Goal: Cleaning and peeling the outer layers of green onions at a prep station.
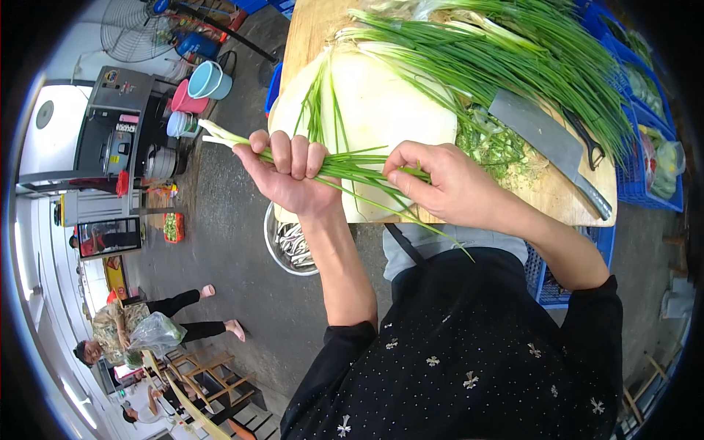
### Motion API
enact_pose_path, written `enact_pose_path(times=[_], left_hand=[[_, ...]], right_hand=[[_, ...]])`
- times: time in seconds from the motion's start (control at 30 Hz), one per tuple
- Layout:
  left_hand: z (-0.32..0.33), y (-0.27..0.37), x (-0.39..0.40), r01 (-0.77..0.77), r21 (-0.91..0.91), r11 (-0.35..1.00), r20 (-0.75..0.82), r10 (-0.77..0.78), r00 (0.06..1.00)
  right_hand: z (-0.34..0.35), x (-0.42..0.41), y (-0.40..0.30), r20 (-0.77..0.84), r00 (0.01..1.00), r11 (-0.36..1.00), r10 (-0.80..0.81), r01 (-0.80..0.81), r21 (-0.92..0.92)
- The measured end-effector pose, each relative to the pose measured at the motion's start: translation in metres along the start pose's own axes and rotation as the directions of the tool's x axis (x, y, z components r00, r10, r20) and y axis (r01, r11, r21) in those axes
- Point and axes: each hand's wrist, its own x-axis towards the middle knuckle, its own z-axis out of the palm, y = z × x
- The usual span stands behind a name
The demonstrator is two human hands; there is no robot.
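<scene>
My left hand point(294, 173) is wrapped around a small bunch of scallions point(357, 168), their white root ends sticking out past the thumb side. At the other end, my right hand point(445, 184) pinches the green leaves between thumb and fingers; one long leaf trails below it. Both hands are above the near edge of a round white cutting board point(404, 104). A few separate scallions point(316, 104) lie on that board. Beyond it is a large heap of scallions point(495, 60). Green trimmings point(487, 143) are piled beside the board.
A cleaver point(536, 129) and a black-handled peeler point(586, 137) lie on the wooden tabletop point(599, 192) at right. Below the table's left edge is a metal bowl point(269, 236) of striped pieces. Blue crates point(668, 201) stand at right. Another person point(118, 324) holds a plastic bag at lower left.
</scene>
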Motion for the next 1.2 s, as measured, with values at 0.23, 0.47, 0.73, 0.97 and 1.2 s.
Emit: enact_pose_path(times=[0.23, 0.47, 0.73, 0.97, 1.2], left_hand=[[0.003, -0.001, 0.0, 0.026, -0.003, 1.0, 0.019, -0.026, 0.999], [0.004, -0.004, -0.001, 0.072, -0.022, 0.997, 0.046, -0.071, 0.996], [0.002, -0.004, 0.0, 0.093, -0.022, 0.995, 0.047, -0.092, 0.995], [0.003, -0.008, 0.004, 0.11, -0.016, 0.994, 0.042, -0.109, 0.993], [0.015, -0.015, 0.003, 0.095, 0.069, 0.993, 0.024, -0.096, 0.995]], right_hand=[[-0.001, 0.003, 0.004, 0.006, 0.998, 0.996, 0.067, -0.067, 0.058], [-0.007, 0.009, 0.013, 0.164, 0.98, 0.957, 0.115, -0.154, 0.246], [-0.014, 0.009, 0.009, 0.214, 0.957, 0.93, 0.197, -0.252, 0.268], [-0.01, 0.01, 0.02, 0.222, 0.951, 0.901, 0.218, -0.283, 0.328], [-0.008, 0.0, 0.021, -0.038, 0.999, 0.994, 0.019, -0.015, 0.108]])
